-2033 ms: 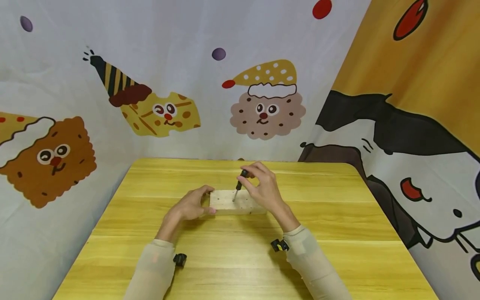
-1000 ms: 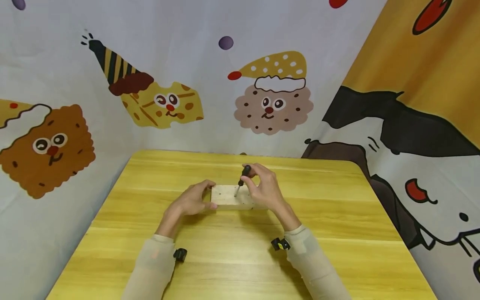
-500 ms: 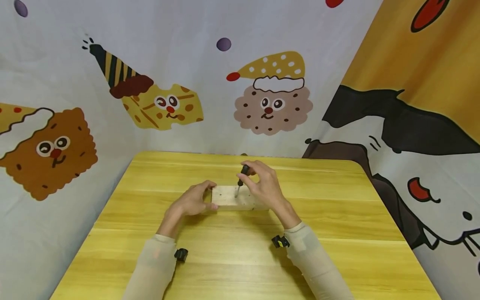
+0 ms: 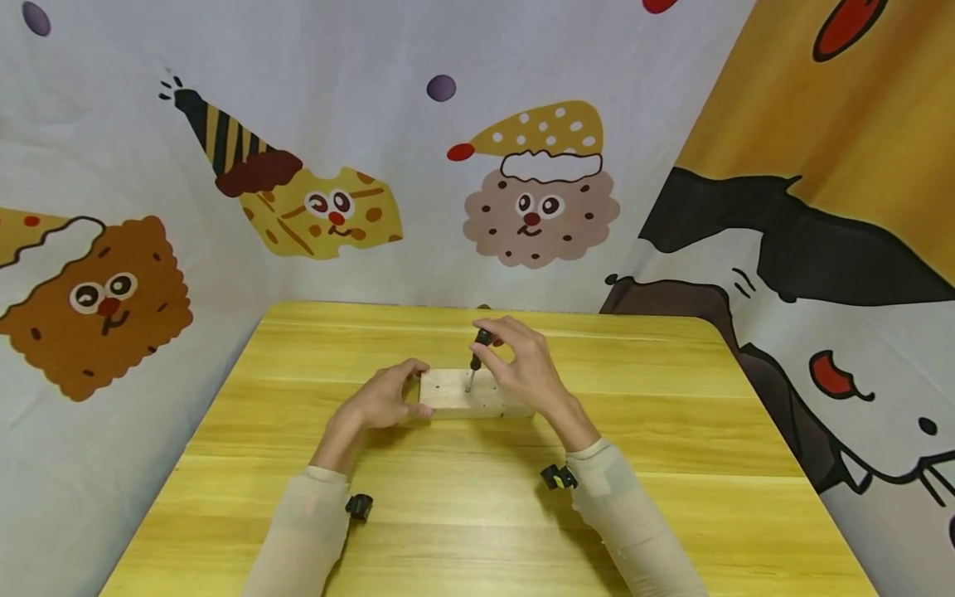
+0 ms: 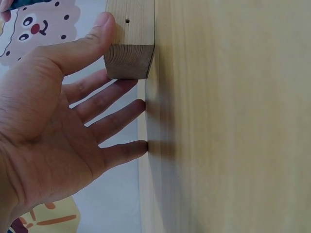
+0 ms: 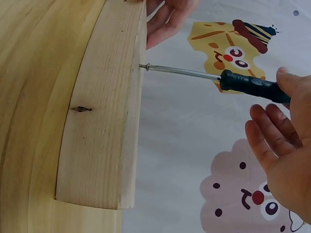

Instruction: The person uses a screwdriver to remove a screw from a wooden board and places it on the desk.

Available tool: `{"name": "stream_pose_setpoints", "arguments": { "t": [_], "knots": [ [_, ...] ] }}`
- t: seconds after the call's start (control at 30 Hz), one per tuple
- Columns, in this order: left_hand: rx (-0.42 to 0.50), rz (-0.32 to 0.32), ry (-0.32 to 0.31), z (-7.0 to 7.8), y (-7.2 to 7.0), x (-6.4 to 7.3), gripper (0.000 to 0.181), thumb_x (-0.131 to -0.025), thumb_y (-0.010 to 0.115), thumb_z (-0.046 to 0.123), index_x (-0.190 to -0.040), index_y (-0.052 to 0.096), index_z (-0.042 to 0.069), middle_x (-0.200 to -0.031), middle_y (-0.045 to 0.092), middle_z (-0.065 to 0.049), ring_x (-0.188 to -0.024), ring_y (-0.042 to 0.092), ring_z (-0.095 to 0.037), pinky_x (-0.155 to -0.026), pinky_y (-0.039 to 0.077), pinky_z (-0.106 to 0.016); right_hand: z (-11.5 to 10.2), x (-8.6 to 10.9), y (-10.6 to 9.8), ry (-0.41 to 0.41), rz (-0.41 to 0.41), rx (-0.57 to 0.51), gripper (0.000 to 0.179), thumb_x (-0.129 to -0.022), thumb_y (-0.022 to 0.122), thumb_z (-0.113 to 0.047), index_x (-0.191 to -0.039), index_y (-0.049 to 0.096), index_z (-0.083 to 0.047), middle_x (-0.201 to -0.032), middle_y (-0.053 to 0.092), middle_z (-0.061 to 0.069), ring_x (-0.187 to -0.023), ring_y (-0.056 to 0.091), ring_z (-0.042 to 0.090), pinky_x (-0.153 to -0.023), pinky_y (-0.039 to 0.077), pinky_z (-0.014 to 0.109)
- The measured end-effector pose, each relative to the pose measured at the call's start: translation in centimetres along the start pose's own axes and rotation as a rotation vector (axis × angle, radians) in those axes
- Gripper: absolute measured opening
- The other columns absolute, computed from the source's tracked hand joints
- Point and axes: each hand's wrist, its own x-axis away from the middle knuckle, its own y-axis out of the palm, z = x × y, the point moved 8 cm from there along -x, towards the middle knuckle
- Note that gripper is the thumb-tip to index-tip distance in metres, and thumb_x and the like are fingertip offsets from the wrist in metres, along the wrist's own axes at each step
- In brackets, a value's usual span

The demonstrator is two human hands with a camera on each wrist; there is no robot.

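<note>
A pale wooden block lies flat on the wooden table. My left hand grips its left end, thumb on the near side and fingers at the far side; the left wrist view shows the thumb on the block's edge beside a small hole. In my right hand, thumb and fingertips pinch the handle end of a black-handled screwdriver. Its metal shaft slants down to a small screw that stands partly out of the block's top face. The other right fingers are held off the handle.
The yellowish wooden table stretches around the block. Behind it hangs a light curtain printed with cartoon figures. Each forearm wears a small black device near the cuff, such as the one on the left sleeve.
The screwdriver's handle has swung slightly left and stands more upright than a second ago, the right fingers shifting around its top. Block and left hand hold still; the head view has tilted slightly.
</note>
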Motion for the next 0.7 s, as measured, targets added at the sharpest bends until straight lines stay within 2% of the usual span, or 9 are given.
{"name": "stream_pose_setpoints", "arguments": {
  "t": [0.23, 0.53, 0.7],
  "knots": [
    [-0.010, 0.000, 0.003, -0.11, 0.08, -0.04, 0.080, -0.087, 0.085, 0.035, -0.154, 0.045, 0.014, -0.152, 0.055, -0.012, -0.143, 0.051, -0.035, -0.120, 0.041, -0.057, 0.03, -0.14, -0.15, -0.008, 0.021, 0.018, 0.032, -0.090, 0.082, -0.019, -0.121, 0.076, -0.012, -0.099, 0.071, 0.002, -0.086, 0.069, 0.014, -0.074, 0.060, 0.028],
    [-0.004, -0.003, 0.001, -0.06, 0.05, 0.05, 0.082, -0.087, 0.085, 0.034, -0.155, 0.044, 0.014, -0.152, 0.054, -0.013, -0.142, 0.051, -0.035, -0.119, 0.043, -0.057, 0.13, 0.01, -0.16, 0.028, -0.032, -0.010, 0.036, -0.097, 0.073, -0.013, -0.133, 0.069, -0.009, -0.110, 0.074, 0.006, -0.091, 0.071, 0.016, -0.081, 0.063, 0.040],
    [-0.010, 0.002, 0.010, -0.10, 0.00, 0.03, 0.081, -0.087, 0.085, 0.034, -0.154, 0.045, 0.013, -0.151, 0.055, -0.013, -0.142, 0.051, -0.036, -0.119, 0.042, -0.058, -0.08, -0.15, -0.20, -0.003, -0.007, 0.032, 0.036, -0.095, 0.077, -0.019, -0.129, 0.071, -0.010, -0.108, 0.073, 0.005, -0.091, 0.071, 0.015, -0.078, 0.063, 0.033]
  ]
}}
